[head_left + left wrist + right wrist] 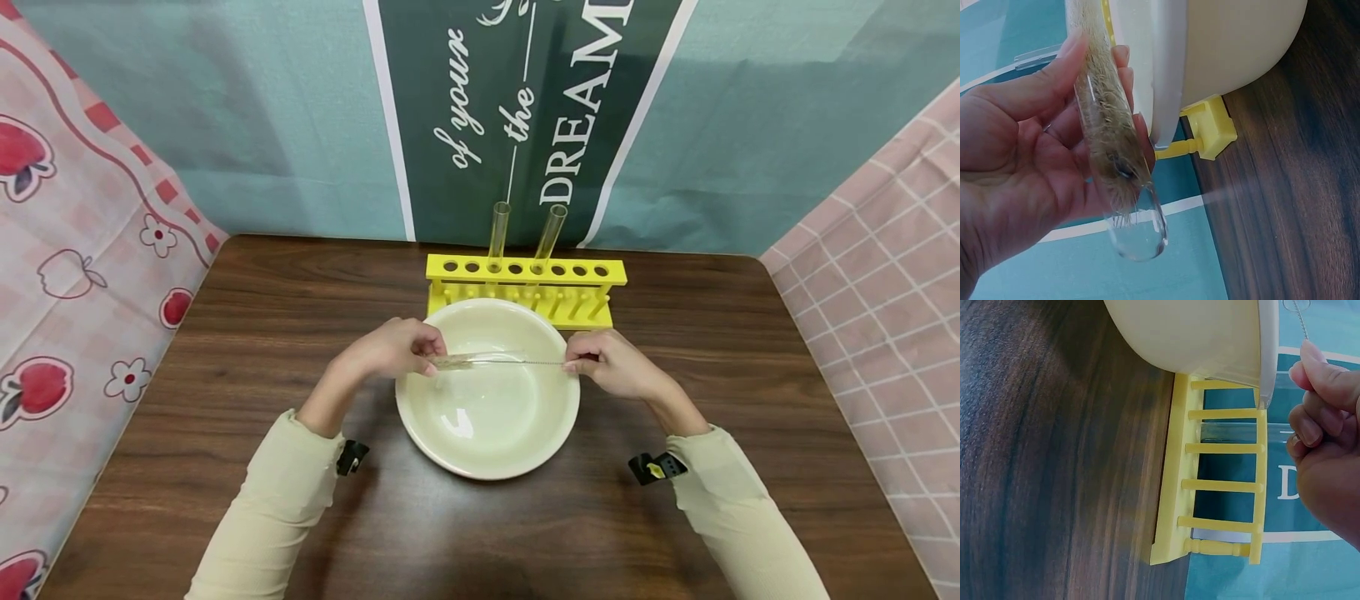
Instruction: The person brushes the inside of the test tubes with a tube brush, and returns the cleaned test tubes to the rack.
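Observation:
Above a cream basin [487, 454], my left hand [401, 348] grips a clear glass test tube [1100, 106] between thumb and fingers. A test tube brush [1116, 140] with tan bristles sits inside that tube, its bristled end short of the rounded bottom. Across the basin, my right hand [611, 362] pinches the end of the brush's twisted wire handle [1300, 322] between thumb and forefinger. In the head view the tube lies nearly level, its mouth toward the right hand. The basin's inside looks pale and glossy; whether it holds water I cannot tell.
Behind the basin stands a yellow test tube rack [527, 271] with two upright glass tubes, one of them a test tube [551, 237] leaning slightly. The basin overlaps the rack's front. A dark wooden table [300, 283] carries everything, with cloth hangings [300, 125] at its back and sides.

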{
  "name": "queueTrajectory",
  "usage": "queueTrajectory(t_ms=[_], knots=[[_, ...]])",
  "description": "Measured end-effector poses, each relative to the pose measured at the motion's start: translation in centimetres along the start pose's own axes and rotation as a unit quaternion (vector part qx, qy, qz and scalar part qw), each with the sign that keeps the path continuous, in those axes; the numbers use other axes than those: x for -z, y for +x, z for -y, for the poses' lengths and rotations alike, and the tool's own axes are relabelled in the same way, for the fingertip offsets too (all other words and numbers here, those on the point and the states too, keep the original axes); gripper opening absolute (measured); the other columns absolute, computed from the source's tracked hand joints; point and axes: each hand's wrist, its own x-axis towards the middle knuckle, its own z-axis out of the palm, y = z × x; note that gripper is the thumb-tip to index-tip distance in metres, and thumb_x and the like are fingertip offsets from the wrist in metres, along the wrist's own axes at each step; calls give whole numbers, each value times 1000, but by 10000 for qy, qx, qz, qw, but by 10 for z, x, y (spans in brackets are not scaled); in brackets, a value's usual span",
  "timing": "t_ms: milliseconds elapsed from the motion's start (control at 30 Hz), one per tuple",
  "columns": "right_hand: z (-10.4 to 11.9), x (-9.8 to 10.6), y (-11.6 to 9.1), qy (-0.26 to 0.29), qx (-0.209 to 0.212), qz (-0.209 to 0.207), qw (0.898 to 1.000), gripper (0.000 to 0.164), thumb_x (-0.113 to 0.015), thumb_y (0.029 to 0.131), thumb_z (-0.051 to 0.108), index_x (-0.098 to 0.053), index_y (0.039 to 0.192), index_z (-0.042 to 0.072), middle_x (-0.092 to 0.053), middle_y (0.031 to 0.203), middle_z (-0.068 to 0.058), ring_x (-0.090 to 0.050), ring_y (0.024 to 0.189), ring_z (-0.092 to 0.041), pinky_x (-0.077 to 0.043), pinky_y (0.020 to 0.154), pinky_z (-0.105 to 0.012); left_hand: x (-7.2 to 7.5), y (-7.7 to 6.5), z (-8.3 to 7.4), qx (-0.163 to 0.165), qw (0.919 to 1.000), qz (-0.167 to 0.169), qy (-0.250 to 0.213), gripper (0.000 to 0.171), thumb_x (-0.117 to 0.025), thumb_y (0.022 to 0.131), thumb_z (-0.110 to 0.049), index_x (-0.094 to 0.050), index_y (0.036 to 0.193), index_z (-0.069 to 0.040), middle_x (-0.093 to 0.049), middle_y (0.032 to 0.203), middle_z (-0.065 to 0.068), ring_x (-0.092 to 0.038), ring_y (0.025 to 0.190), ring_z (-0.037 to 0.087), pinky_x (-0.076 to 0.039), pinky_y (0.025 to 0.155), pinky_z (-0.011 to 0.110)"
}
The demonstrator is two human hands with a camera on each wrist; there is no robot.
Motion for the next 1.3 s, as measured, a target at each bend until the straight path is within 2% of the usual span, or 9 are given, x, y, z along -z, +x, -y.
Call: queueTrajectory(t_ms=[400,667,800,967,1100,1200,1300], knots=[[3,1,-1,1,-14,-31,10000,18,-65,76,-10,-63,68,7,-52,66,3,-42,61,-7,-38,55,-22,2,-3,3,-104,9999,86,-42,10,-69,79,-5,-62,87,-6,-54,74,0,-47,71,14,-39,66,27],[31,7,1,-12,132,-86,9999,20,-63,73,-18,-60,65,0,-50,62,-7,-42,58,-11,-37,53,-22,3,-4,4,-101,9997,195,-101,10,-69,79,-5,-63,87,-5,-55,75,1,-48,71,14,-40,66,27],[17,5,-3,34,78,-97,9999,19,-63,75,-15,-62,67,3,-52,63,-7,-42,59,-10,-37,53,-23,4,-5,5,-51,9995,262,-163,10,-68,80,-5,-63,88,-4,-56,76,1,-48,72,14,-41,68,28],[-2,2,-7,92,10,-101,9999,20,-65,77,-9,-63,69,9,-51,64,1,-42,60,-8,-36,52,-23,5,-5,7,0,9993,305,-205,10,-68,80,-6,-63,88,-4,-56,77,1,-49,73,14,-42,68,28],[-6,3,-9,184,-91,-81,9998,22,-65,79,-5,-63,68,13,-48,63,6,-42,58,-8,-36,51,-24,7,-6,8,22,9992,322,-223,10,-68,80,-5,-63,89,-4,-57,78,1,-49,73,14,-42,69,28],[-7,5,-11,182,-214,-23,9996,22,-65,81,-2,-61,67,16,-47,63,5,-41,57,-8,-36,52,-24,9,-8,10,-44,9992,333,-235,11,-68,80,-5,-63,90,-3,-58,79,2,-51,75,14,-43,69,28],[-9,8,-14,30,-329,-67,9994,26,-65,81,-2,-59,66,18,-47,62,4,-40,58,-8,-36,53,-24,11,-11,15,-69,9996,207,-187,13,-69,79,-4,-63,90,-3,-59,80,2,-52,76,15,-44,70,29]])
